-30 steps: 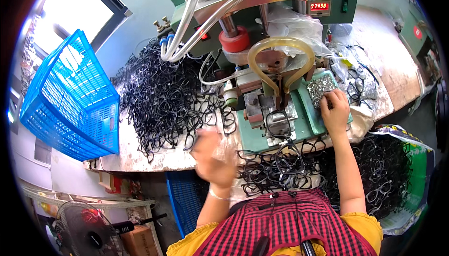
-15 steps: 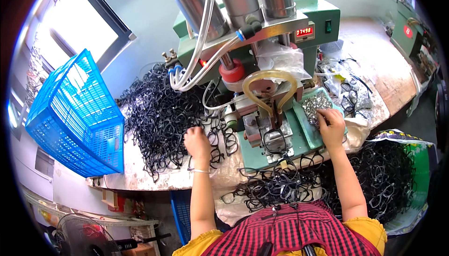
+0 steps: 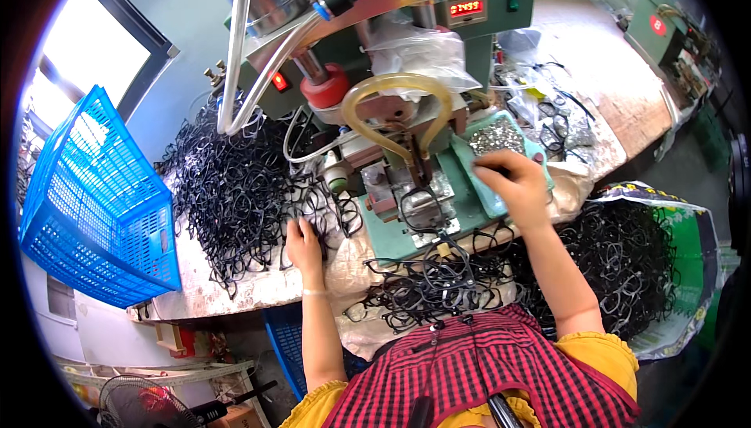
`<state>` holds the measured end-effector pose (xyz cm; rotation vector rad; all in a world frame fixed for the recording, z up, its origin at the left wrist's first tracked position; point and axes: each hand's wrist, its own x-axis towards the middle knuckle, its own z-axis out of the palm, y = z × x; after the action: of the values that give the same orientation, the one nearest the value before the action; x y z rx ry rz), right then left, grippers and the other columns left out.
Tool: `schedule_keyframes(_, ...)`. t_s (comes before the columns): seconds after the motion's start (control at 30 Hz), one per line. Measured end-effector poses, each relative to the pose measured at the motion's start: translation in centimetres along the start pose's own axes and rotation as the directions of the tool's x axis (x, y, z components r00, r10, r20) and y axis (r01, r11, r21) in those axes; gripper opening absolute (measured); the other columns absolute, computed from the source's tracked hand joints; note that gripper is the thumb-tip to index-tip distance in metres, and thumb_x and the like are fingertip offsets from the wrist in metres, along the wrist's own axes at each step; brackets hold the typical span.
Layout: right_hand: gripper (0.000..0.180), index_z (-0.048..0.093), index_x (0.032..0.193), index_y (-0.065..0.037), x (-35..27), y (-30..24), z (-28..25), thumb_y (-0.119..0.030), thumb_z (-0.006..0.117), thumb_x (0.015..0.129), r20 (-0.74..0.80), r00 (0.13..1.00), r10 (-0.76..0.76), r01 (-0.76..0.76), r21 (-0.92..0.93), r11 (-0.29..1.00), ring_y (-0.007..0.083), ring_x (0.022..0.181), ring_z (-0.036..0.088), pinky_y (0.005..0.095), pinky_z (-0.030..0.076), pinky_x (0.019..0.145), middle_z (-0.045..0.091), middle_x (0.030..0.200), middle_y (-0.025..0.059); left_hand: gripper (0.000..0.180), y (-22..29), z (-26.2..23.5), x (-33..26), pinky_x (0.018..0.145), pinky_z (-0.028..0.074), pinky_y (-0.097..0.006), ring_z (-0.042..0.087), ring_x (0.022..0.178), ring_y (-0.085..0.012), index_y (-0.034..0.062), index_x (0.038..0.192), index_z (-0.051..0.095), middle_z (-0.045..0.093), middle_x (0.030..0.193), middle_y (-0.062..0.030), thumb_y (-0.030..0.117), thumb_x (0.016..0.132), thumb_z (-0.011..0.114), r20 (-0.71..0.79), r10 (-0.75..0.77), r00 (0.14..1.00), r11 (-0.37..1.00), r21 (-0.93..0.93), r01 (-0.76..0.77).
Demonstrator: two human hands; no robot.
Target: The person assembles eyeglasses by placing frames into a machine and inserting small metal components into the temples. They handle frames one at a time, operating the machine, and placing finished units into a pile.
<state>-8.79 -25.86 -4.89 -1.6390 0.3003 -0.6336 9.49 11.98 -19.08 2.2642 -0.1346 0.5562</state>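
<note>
**Bench stock: black eyeglass frames at the green press**

Item 1. My left hand (image 3: 303, 242), palm down, fingers resting on the pile of black frames (image 3: 235, 193) heaped left of the green press machine (image 3: 407, 115); whether they pinch a frame I cannot tell.

Item 2. My right hand (image 3: 512, 187), fingers curled together over the green tray (image 3: 501, 163) of small silvery parts (image 3: 495, 137), just right of the press; what they pinch is hidden.

Item 3. One frame (image 3: 418, 203) lying on the press bed, between my hands.

Item 4. Loose frames (image 3: 430, 283) in my lap; more (image 3: 626, 264) in the sack at right.

Item 5. Blue plastic basket (image 3: 86, 209), far left, tilted.
</note>
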Motion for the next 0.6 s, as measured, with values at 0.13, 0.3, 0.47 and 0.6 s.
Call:
schedule_keyframes(0.13, 0.011, 0.073, 0.091, -0.001, 1.8, 0.3, 4.5, -0.005, 0.073, 0.081, -0.022, 0.944, -0.329, 0.327, -0.053, 0.943, 0.0216, 0.088, 0.069, 0.0316, 0.052, 0.081, 0.072, 0.092, 0.0108, 0.028, 6.0, 3.1, 1.8, 0.056, 0.031, -0.026, 0.034, 0.064, -0.0073, 0.0053, 0.08, 0.048, 0.042, 0.071, 0.004, 0.017, 0.103, 0.058, -0.115, -0.022, 0.993, 0.915, -0.403, -0.026)
schedule_keyframes(0.3, 0.034, 0.063, 0.115, 0.002, 0.0, 0.4, 6.7, -0.001, 0.072, 0.082, -0.102, 0.978, -0.182, 0.197, 0.173, 0.965, 0.0153, 0.089, 0.067, 0.0283, 0.052, 0.083, 0.069, 0.096, 0.0074, 0.013, 11.4, 0.6, -0.2, 0.063, 0.053, -0.024, 0.056, 0.066, -0.0081, 0.0032, 0.097, 0.055, 0.057, 0.084, 0.0001, 0.014, 0.104, 0.059, -0.114, -0.065, 0.991, 0.638, -0.769, -0.046)
schedule_keyframes(0.47, 0.049, 0.05, 0.13, 0.004, -0.2, -1.9, 6.4, 0.001, 0.069, 0.085, 0.122, 0.992, 0.002, -0.049, 0.384, 0.922, 0.0123, 0.1, 0.064, 0.0261, 0.047, 0.093, 0.069, 0.103, 0.0082, 0.02, 20.4, -6.4, -0.9, 0.079, 0.058, -0.037, 0.068, 0.095, -0.0258, 0.0021, 0.116, 0.06, 0.068, 0.106, -0.0147, 0.017, 0.106, 0.051, -0.226, 0.143, 0.964, 0.414, -0.871, -0.266)
schedule_keyframes(0.6, 0.051, 0.049, 0.134, 0.004, -1.5, -2.9, 7.0, 0.001, 0.066, 0.087, 0.024, 0.997, -0.08, 0.068, 0.318, 0.946, 0.0164, 0.105, 0.066, 0.031, 0.048, 0.096, 0.071, 0.112, 0.0127, 0.015, 23.4, -8.6, -2.6, 0.083, 0.057, -0.043, 0.067, 0.089, -0.0305, 0.003, 0.109, 0.06, 0.07, 0.102, -0.0179, 0.015, 0.102, 0.055, -0.405, 0.554, 0.728, 0.302, -0.717, -0.628)
